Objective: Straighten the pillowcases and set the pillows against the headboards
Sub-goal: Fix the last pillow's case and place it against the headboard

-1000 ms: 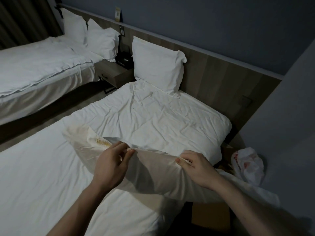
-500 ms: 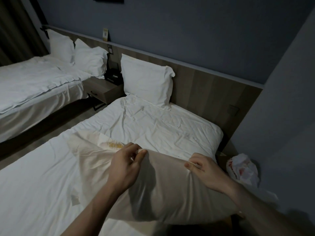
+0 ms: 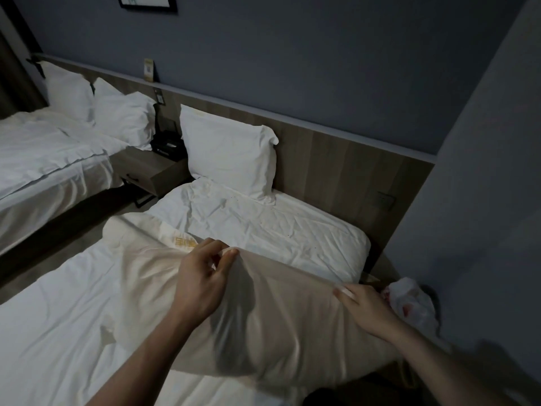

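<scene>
1. Framed picture (image 3: 147, 2) at the top edge cut off, only its lower strip in view.
2. Small card (image 3: 148, 69) on the headboard ledge too small to read.
3. Dark object (image 3: 168, 142) on the nightstand (image 3: 152, 171) too dim to identify.
4. Far bed (image 3: 44, 159) cut off at the left edge.
5. Plastic bag (image 3: 411, 300) at lower right partly hidden behind the held pillow (image 3: 278, 312).

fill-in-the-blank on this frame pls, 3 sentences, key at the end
1. Both hands pinch the far edge of the pillow lying on the near ____.
2. The upright pillow on that bed leans against the wooden ____.
3. The far bed has ____ pillows set up at its head.

Missing words: bed; headboard; two
</scene>
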